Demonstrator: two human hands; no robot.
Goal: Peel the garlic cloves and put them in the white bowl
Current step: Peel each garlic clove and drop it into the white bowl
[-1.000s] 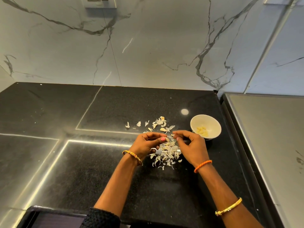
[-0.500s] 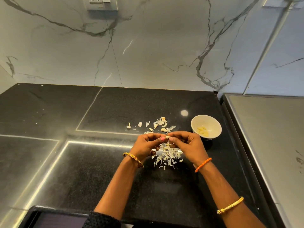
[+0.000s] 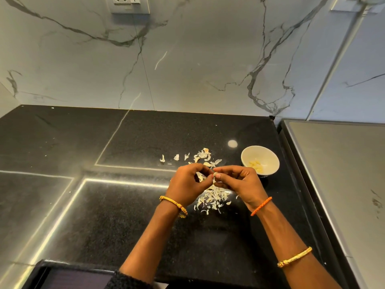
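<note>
Both hands have closed together, fingers (image 3: 224,171) pinching garlic clove (image 3: 215,176).

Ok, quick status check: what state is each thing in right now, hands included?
left hand: fingers curled, pinching the garlic clove
right hand: fingers curled, pinching the same clove
garlic clove: held between both hands above the counter, being peeled
white bowl: upright on the counter, a few peeled cloves inside
garlic skins: loose, scattered on the black counter
</note>
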